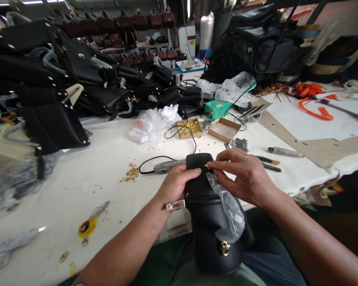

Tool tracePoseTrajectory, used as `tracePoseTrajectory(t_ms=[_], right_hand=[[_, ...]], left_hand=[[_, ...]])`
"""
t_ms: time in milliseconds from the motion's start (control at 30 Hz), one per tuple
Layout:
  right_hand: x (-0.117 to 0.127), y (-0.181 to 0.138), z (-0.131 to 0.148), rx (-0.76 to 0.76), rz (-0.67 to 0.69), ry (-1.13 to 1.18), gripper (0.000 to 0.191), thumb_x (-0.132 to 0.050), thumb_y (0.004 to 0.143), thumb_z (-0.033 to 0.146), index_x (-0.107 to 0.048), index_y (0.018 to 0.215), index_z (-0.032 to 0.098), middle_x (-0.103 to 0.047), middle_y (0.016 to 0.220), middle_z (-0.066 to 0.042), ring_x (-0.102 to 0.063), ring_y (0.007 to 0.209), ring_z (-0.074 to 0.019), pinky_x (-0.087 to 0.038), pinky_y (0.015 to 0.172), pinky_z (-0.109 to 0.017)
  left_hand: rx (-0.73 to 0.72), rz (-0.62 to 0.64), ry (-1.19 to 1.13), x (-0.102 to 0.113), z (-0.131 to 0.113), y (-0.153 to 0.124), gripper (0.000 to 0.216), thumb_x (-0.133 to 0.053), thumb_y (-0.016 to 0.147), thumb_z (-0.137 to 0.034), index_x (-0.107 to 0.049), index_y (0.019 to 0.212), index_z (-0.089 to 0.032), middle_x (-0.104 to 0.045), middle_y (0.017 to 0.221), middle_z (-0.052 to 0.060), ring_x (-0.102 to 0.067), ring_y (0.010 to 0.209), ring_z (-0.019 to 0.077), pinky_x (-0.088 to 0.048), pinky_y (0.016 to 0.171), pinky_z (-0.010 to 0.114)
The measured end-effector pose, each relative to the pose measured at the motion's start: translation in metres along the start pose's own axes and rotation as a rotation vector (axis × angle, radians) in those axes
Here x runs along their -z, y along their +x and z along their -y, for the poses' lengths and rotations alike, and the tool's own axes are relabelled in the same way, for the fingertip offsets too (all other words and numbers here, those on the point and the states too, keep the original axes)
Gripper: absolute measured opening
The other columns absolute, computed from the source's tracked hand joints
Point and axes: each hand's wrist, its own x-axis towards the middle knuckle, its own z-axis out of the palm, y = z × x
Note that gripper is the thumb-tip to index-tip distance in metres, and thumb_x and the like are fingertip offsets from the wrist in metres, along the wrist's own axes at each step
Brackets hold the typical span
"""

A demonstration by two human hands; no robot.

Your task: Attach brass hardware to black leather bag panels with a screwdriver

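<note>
A black handbag (210, 218) rests across the lap, its upper flap (198, 159) lying against the table edge. My left hand (176, 180) grips the flap from the left, thumb on top and fingers partly hidden beneath. At the flap, my right hand (241, 172) pinches a small gold metal fitting (207, 166) between thumb and forefinger; its exact shape is too small to tell. A plastic-wrapped handle (229, 214) runs down the bag below this hand to a gold clasp (225, 248). Beyond my left hand lies a grey corded hand tool (167, 166).
Loose gold rings (133, 172) lie left of the tool. Behind are a box of gold pieces (189, 129), a box of clear pieces (224, 130) and a green box (217, 109). Pliers (268, 162) lie right. Black bags (53, 119) crowd the left; a yellow tape roll (87, 227) sits nearer.
</note>
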Motion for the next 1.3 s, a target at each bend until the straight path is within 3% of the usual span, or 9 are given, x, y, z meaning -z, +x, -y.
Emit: tracePoseTrajectory(t_ms=[200,433,633,967,1300], right_hand=[[-0.006,-0.004,0.002,-0.148,-0.075,0.117,0.024,-0.064,0.096,0.016,-0.07,0.118,0.021,-0.073,0.09,-0.005,-0.068,0.078,-0.0165,-0.054,0.07,-0.029],[-0.002,-0.003,0.011,-0.229,-0.08,0.21,0.011,-0.067,0.093,0.014,-0.074,0.096,0.023,-0.076,0.091,-0.003,-0.072,0.08,-0.017,-0.057,0.073,-0.029],[-0.003,-0.001,0.017,-0.251,-0.193,0.143,0.012,-0.067,0.094,0.014,-0.076,0.096,0.021,-0.076,0.092,-0.004,-0.071,0.082,-0.0165,-0.057,0.075,-0.029],[-0.002,-0.006,0.019,-0.262,-0.095,0.219,0.015,-0.068,0.094,0.019,-0.08,0.102,0.025,-0.074,0.098,-0.005,-0.071,0.087,-0.0179,-0.058,0.077,-0.031],[-0.001,-0.004,0.021,-0.365,-0.115,0.326,0.011,-0.071,0.092,0.022,-0.081,0.097,0.023,-0.073,0.09,-0.004,-0.069,0.083,-0.0169,-0.056,0.074,-0.029]], left_hand=[[-0.002,0.001,-0.001,-0.001,0.001,-0.001,0.032,-0.085,0.074,-0.025,-0.081,0.103,-0.013,-0.08,0.09,0.009,-0.074,0.074,0.0173,-0.057,0.078,0.027],[-0.001,-0.001,-0.005,-0.002,0.0,-0.001,0.036,-0.087,0.072,-0.026,-0.081,0.105,-0.013,-0.081,0.093,0.01,-0.075,0.077,0.0195,-0.057,0.08,0.029],[0.002,0.012,-0.003,-0.003,0.003,-0.002,0.035,-0.086,0.074,-0.027,-0.08,0.105,-0.012,-0.08,0.093,0.01,-0.074,0.077,0.0189,-0.057,0.08,0.029],[-0.016,0.003,-0.008,-0.006,0.005,-0.003,0.036,-0.086,0.073,-0.027,-0.081,0.106,-0.013,-0.081,0.092,0.009,-0.074,0.077,0.0185,-0.056,0.079,0.027],[-0.009,-0.01,-0.013,-0.01,0.004,-0.004,0.041,-0.089,0.07,-0.03,-0.081,0.106,-0.013,-0.08,0.093,0.009,-0.074,0.077,0.0204,-0.056,0.079,0.03]])
